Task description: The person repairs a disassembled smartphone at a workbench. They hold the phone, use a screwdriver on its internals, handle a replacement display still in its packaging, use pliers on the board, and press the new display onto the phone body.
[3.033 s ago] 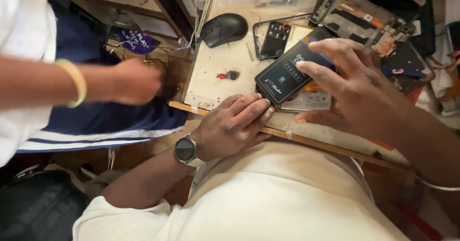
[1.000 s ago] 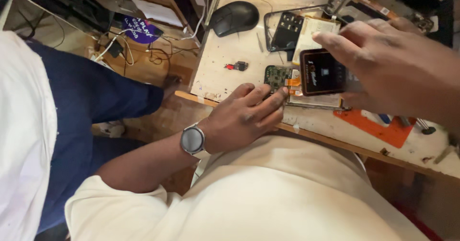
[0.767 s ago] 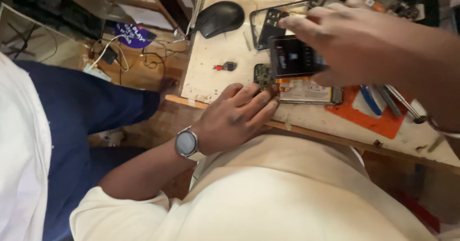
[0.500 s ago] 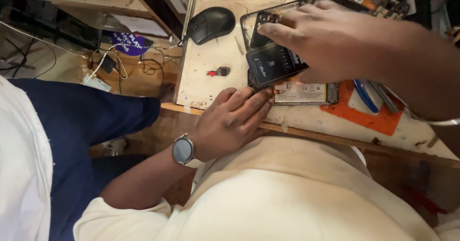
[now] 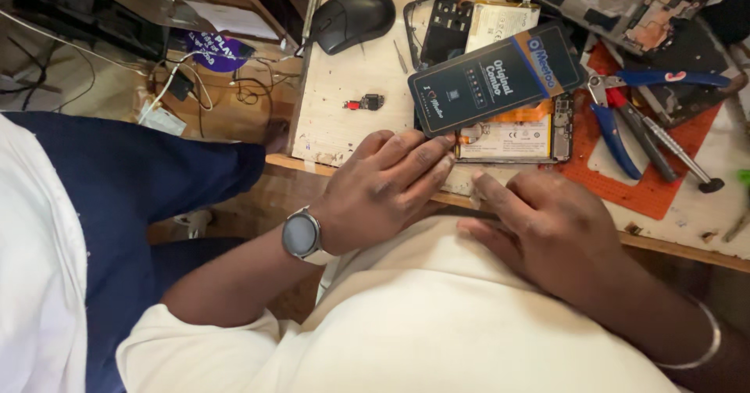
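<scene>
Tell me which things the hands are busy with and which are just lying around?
In use: left hand touches the opened phone; the dark flat box lies on it; right hand rests at the table edge.

Lying about: computer mouse, blue-handled pliers, screwdriver, small connector part.

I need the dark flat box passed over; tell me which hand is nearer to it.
Left. The left hand has its fingertips at the near corner of the dark flat box; the right hand rests lower, at the bench edge.
</scene>
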`<move>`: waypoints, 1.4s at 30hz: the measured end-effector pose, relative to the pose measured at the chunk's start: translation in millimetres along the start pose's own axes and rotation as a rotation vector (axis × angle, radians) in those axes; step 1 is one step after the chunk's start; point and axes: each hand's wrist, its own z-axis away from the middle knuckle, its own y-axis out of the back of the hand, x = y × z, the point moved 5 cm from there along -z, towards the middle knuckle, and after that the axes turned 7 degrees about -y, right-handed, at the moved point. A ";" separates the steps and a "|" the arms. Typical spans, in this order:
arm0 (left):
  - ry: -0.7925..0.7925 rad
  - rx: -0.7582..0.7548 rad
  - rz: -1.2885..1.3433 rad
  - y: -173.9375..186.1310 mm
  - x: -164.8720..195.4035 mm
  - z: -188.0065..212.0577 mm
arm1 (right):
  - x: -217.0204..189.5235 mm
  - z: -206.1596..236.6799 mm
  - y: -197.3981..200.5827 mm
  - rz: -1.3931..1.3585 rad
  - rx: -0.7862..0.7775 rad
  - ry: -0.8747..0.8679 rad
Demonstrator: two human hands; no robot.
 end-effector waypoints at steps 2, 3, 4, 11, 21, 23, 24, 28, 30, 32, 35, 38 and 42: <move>0.007 -0.012 0.005 -1.6 -0.4 0.7 | -1.1 1.1 -4.2 0.052 0.030 0.021; 0.008 -0.007 0.002 -1.9 -0.1 0.8 | -1.7 1.8 -5.2 0.065 0.048 0.030; 0.009 -0.002 -0.004 -2.5 -0.1 0.9 | -2.4 2.5 -6.3 0.078 0.069 0.040; 0.008 -0.006 -0.008 -4.0 0.7 1.7 | -4.1 5.8 -10.5 0.137 0.101 0.050; 0.000 0.017 -0.015 -2.6 1.0 2.0 | -5.6 1.9 -11.2 0.140 0.048 0.027; 0.004 0.014 -0.003 -2.5 0.9 2.4 | -4.7 1.9 -11.5 0.115 0.040 -0.004; 0.003 0.009 -0.002 -2.5 0.7 2.4 | -4.3 1.6 -11.8 0.115 0.035 -0.006; 0.002 0.013 -0.004 -1.9 0.8 1.5 | -3.4 0.5 -12.2 0.108 0.038 0.024; 0.002 0.018 0.000 -1.3 1.0 1.0 | -3.3 0.9 -12.2 0.116 0.041 0.040; 0.000 0.012 0.003 -0.6 1.0 1.2 | -3.2 1.6 -12.9 0.138 0.038 0.043; 0.005 0.014 0.002 -0.3 1.3 1.2 | -3.2 2.2 -13.6 0.142 0.049 0.048; 0.004 0.010 0.007 -1.2 1.2 0.8 | -3.6 2.8 -13.9 0.162 0.059 0.060; 0.008 0.006 -0.006 -1.3 0.8 1.7 | -3.9 4.3 -12.1 0.153 0.086 0.081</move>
